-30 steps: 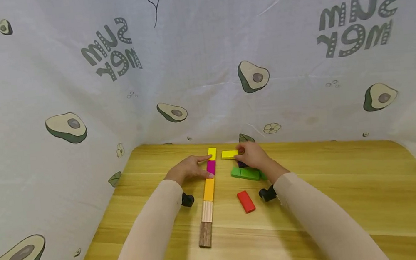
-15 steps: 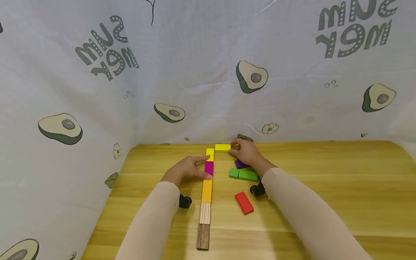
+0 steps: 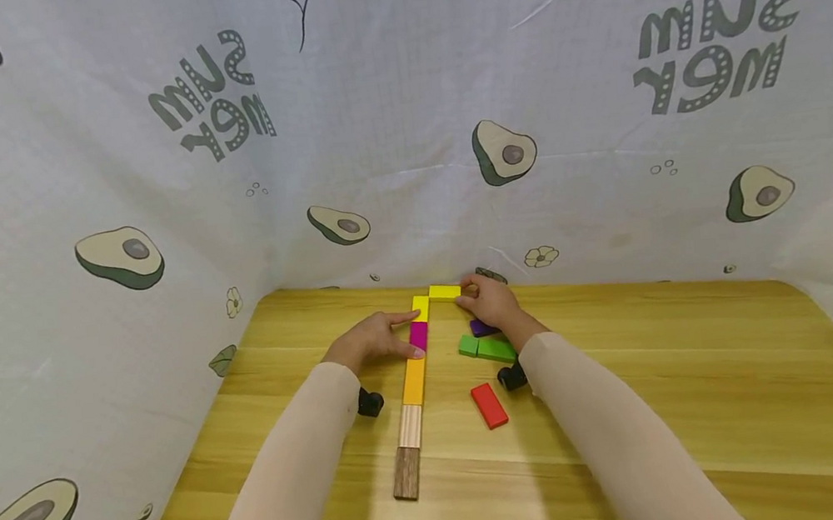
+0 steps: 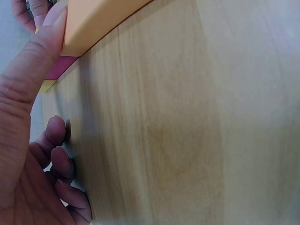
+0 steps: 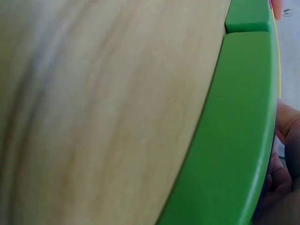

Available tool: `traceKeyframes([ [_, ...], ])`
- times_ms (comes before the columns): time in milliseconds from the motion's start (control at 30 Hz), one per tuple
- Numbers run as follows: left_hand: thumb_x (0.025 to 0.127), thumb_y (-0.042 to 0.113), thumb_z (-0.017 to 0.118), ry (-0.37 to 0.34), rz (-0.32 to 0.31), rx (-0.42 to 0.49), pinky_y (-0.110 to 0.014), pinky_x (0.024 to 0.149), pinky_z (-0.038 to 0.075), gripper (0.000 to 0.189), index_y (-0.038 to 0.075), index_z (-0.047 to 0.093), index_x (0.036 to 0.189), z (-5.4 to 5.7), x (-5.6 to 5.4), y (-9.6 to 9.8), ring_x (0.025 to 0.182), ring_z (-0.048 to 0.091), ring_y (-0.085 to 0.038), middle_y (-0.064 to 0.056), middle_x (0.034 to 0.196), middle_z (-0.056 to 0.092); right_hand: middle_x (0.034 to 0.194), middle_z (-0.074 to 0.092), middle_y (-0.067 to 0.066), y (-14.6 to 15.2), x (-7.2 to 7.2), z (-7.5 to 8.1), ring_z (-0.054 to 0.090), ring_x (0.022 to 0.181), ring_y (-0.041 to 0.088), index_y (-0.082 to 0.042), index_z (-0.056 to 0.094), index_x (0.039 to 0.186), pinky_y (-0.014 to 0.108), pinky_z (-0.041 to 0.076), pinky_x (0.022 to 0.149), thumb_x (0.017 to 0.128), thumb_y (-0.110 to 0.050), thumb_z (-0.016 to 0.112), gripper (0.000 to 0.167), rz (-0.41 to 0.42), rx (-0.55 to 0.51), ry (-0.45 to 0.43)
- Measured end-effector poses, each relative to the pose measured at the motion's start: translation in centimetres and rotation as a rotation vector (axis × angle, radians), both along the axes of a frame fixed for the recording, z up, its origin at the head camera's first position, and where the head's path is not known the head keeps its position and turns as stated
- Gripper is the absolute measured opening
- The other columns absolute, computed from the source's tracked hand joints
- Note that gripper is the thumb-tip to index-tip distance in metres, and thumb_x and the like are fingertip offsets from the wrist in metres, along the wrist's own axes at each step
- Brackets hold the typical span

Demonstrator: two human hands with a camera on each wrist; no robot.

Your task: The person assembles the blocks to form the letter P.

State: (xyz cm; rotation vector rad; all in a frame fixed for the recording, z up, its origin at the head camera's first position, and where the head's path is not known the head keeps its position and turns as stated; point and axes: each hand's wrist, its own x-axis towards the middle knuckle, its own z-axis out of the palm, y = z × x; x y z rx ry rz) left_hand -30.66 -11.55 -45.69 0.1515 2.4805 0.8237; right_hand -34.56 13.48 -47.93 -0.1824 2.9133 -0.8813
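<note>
your right hand (image 3: 494, 301) pinches the right end of the crosswise yellow block (image 3: 445, 292) between thumb and fingers; that block lies flat, its left end at the far right corner of the yellow end block (image 3: 421, 305). your left hand (image 3: 373, 339) is spread, gripping nothing: its index finger rests on the yellow end block and its thumb lies where the magenta block (image 3: 419, 334) meets the orange block (image 3: 414, 382). the pale wood block (image 3: 411, 425) and dark brown block (image 3: 406, 474) continue that row toward you. near your right hand lie the purple block (image 3: 480, 328), the small green block (image 3: 468, 344) and the long green block (image 3: 495, 349); the red block (image 3: 489, 406) sits nearer you on the wooden table (image 3: 700, 392).
</note>
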Motion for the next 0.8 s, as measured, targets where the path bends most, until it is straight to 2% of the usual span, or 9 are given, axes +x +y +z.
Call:
traceKeyframes([
  [133, 0.076, 0.053, 0.087, -0.008, 0.01, 0.009, -0.058, 0.125, 0.028, 0.084, 0.05, 0.046, 0.149, 0.0, -0.2, 0.0, 0.154, 0.031, -0.035, -0.009, 0.166, 0.036, 0.129, 0.067, 0.022, 0.5, -0.3, 0.2, 0.063, 0.117, 0.037, -0.008, 0.054, 0.142, 0.05, 0.051, 0.103, 0.102, -0.036, 0.062, 0.05, 0.028, -0.051, -0.03],
  [233, 0.076, 0.052, 0.087, -0.01, 0.01, 0.011, -0.058, 0.125, 0.028, 0.085, 0.05, 0.045, 0.15, 0.0, -0.3, 0.0, 0.154, 0.031, -0.036, -0.009, 0.166, 0.035, 0.136, 0.06, 0.025, 1.5, -0.5, 0.4, 0.059, 0.122, 0.038, -0.009, 0.049, 0.149, 0.051, 0.05, 0.106, 0.102, -0.035, 0.062, 0.055, 0.071, -0.149, -0.085],
  [300, 0.076, 0.052, 0.087, -0.007, 0.007, 0.014, -0.058, 0.125, 0.029, 0.085, 0.049, 0.045, 0.15, -0.1, -0.3, 0.0, 0.154, 0.031, -0.036, -0.009, 0.166, 0.035, 0.139, 0.056, 0.025, 2.5, -0.4, 0.7, 0.056, 0.123, 0.038, -0.009, 0.05, 0.148, 0.051, 0.05, 0.107, 0.102, -0.033, 0.063, 0.054, 0.099, -0.212, -0.134],
  [367, 0.076, 0.051, 0.087, -0.006, 0.005, 0.018, -0.059, 0.125, 0.028, 0.085, 0.049, 0.045, 0.15, -0.1, -0.2, 0.0, 0.154, 0.03, -0.036, -0.009, 0.166, 0.035, 0.139, 0.056, 0.023, 3.7, -0.1, 1.1, 0.055, 0.123, 0.037, -0.009, 0.053, 0.144, 0.05, 0.049, 0.108, 0.102, -0.031, 0.064, 0.049, 0.129, -0.232, -0.173],
  [500, 0.077, 0.05, 0.087, -0.005, 0.005, 0.019, -0.059, 0.125, 0.027, 0.085, 0.049, 0.045, 0.151, -0.2, -0.2, 0.0, 0.154, 0.029, -0.036, -0.009, 0.166, 0.035, 0.131, 0.063, 0.02, 6.3, 0.9, 1.5, 0.058, 0.118, 0.032, -0.004, 0.061, 0.134, 0.045, 0.051, 0.104, 0.1, -0.03, 0.066, 0.043, 0.172, -0.187, -0.197],
  [600, 0.077, 0.049, 0.087, -0.003, 0.0, 0.014, -0.059, 0.125, 0.027, 0.085, 0.048, 0.045, 0.151, -0.2, -0.2, 0.0, 0.154, 0.03, -0.036, -0.01, 0.166, 0.035, 0.12, 0.065, 0.017, 7.9, 1.6, 1.8, 0.058, 0.107, 0.028, -0.002, 0.065, 0.13, 0.038, 0.051, 0.094, 0.097, -0.029, 0.071, 0.043, 0.212, -0.15, -0.19],
  [733, 0.078, 0.051, 0.086, 0.0, -0.005, 0.0, -0.058, 0.125, 0.029, 0.085, 0.048, 0.045, 0.151, -0.3, -0.3, 0.1, 0.153, 0.031, -0.036, -0.01, 0.166, 0.036, 0.111, 0.065, 0.012, 8.5, 2.0, 1.7, 0.055, 0.1, 0.024, -0.003, 0.067, 0.128, 0.032, 0.047, 0.088, 0.094, -0.028, 0.074, 0.042, 0.279, -0.125, -0.209],
  [800, 0.077, 0.051, 0.086, -0.002, -0.002, -0.004, -0.058, 0.125, 0.029, 0.085, 0.048, 0.044, 0.151, -0.3, -0.3, 0.1, 0.153, 0.032, -0.036, -0.01, 0.166, 0.035, 0.111, 0.064, 0.011, 8.1, 2.0, 1.5, 0.055, 0.099, 0.023, -0.005, 0.066, 0.128, 0.031, 0.046, 0.086, 0.095, -0.031, 0.073, 0.043, 0.268, -0.111, -0.222],
])
